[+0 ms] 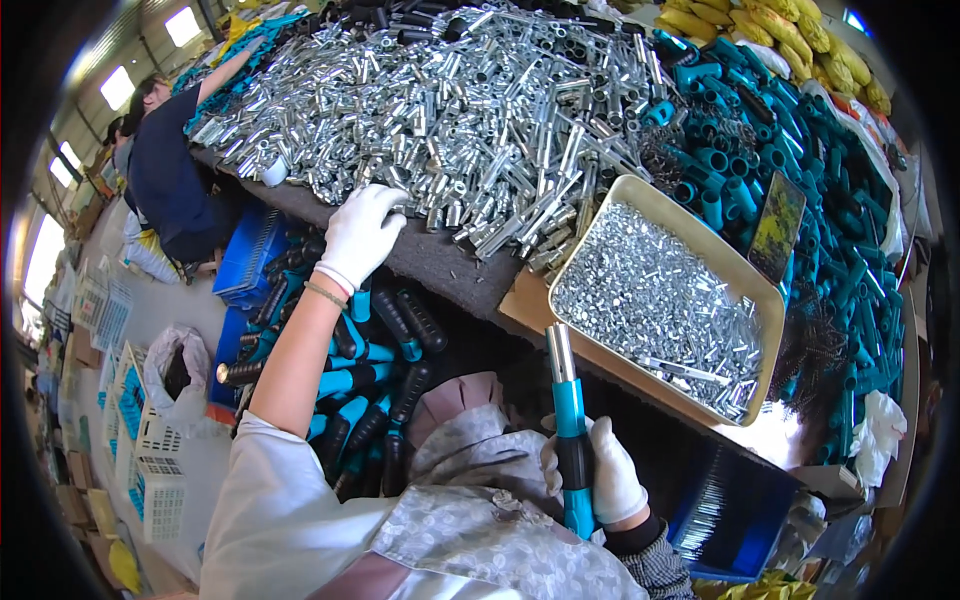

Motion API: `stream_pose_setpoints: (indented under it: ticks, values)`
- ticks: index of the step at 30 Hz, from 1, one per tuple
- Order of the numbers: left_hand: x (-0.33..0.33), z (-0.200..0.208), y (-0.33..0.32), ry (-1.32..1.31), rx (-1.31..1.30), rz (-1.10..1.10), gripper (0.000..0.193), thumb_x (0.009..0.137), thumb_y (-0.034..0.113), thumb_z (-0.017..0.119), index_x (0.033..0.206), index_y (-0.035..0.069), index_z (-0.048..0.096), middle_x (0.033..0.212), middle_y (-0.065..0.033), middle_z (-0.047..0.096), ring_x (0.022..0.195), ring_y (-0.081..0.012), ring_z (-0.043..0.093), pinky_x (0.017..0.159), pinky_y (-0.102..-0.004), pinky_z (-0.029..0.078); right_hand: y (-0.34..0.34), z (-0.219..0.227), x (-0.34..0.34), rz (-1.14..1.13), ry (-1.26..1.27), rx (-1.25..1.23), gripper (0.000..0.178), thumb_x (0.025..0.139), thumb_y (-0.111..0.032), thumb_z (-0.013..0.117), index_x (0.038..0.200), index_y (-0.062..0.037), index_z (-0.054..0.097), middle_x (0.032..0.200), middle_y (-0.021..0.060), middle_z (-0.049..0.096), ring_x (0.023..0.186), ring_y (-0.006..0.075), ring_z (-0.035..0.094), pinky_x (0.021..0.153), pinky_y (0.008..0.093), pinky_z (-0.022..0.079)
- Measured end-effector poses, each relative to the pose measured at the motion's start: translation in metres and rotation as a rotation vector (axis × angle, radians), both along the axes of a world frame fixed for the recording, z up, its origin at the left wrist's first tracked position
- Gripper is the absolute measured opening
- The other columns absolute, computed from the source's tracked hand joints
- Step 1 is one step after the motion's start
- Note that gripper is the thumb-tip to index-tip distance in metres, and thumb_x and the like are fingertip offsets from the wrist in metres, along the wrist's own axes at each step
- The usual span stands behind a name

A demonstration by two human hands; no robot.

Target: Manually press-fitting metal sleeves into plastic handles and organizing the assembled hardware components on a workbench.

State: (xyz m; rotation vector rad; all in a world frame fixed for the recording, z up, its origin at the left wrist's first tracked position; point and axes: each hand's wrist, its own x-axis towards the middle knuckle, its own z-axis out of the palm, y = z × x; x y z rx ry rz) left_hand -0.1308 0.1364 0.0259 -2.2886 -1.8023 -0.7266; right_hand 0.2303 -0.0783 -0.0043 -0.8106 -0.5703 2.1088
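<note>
My right hand (615, 475), in a white glove, is closed round a teal and black tubular handle (570, 420). The handle stands nearly upright in front of my body, and a bare silver tube end tops it. At the near edge of a big heap of shiny metal sleeves and tubes (430, 110) is my left hand (362, 237), also white-gloved. Its fingers are bent and slightly apart, with nothing visible between them. To the right of the heap, a cream tray (662, 385) holds many small metal pieces and a few longer rods.
Teal tubes (735, 190) are piled on the right, with a phone-like slab (778, 228) on them. Below my left forearm lie several teal and black handles (370, 380). A blue bin (740, 510) stands at lower right. Another person (170, 170) reaches into the far-left pile.
</note>
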Motion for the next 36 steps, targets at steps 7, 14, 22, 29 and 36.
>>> stream_pose_setpoints:
  ticks: [7,14,22,29,36]
  values:
    - [-0.005,-0.008,0.023,0.085,-0.183,0.110,0.024,0.082,0.021,0.070,0.101,0.008,0.065,0.104,-0.0110,0.065,0.105,-0.0314,0.061,0.091,-0.0424,0.049,-0.007,0.004,0.005,-0.012,0.005,0.005,0.054,0.098,-0.042,0.054,0.127,0.0034,0.050,0.086,0.0110,0.060,0.070,0.0171,0.059,0.067,0.0289,0.049]
    - [0.005,-0.002,0.014,-0.064,-0.284,0.172,0.027,0.080,0.024,0.074,0.099,0.007,0.064,0.094,-0.0125,0.070,0.094,-0.0336,0.066,0.085,-0.0446,0.051,-0.013,0.013,0.003,-0.024,0.061,-0.007,0.054,0.085,-0.036,0.072,0.118,0.0010,0.051,0.082,0.0081,0.057,0.066,0.0164,0.056,0.063,0.0308,0.050]
    - [0.070,0.006,-0.067,-0.855,-0.442,-0.334,0.012,0.092,0.008,0.058,0.101,0.001,0.060,0.087,-0.0015,0.062,0.077,-0.0083,0.057,0.071,-0.0249,0.047,-0.006,0.014,0.017,-0.121,-0.308,0.293,0.047,0.085,-0.017,0.069,0.124,-0.0006,0.049,0.088,0.0049,0.059,0.074,0.0113,0.055,0.069,0.0256,0.046]
    - [0.132,0.039,-0.121,-0.965,-0.659,-0.493,0.013,0.096,0.009,0.060,0.103,-0.001,0.064,0.086,-0.0023,0.065,0.078,-0.0063,0.058,0.072,-0.0237,0.048,0.007,0.019,0.015,0.026,-0.461,0.323,0.055,0.092,-0.042,0.064,0.124,0.0005,0.050,0.088,0.0064,0.061,0.074,0.0116,0.057,0.068,0.0265,0.048]
    - [0.141,0.040,-0.129,-0.880,-0.658,-0.501,0.013,0.096,0.009,0.062,0.102,-0.002,0.063,0.087,-0.0043,0.068,0.082,-0.0088,0.064,0.076,-0.0258,0.051,0.005,0.019,0.012,0.012,-0.895,0.763,0.052,0.084,-0.013,0.070,0.133,-0.0034,0.053,0.114,0.0195,0.065,0.102,0.0344,0.066,0.091,0.0368,0.051]
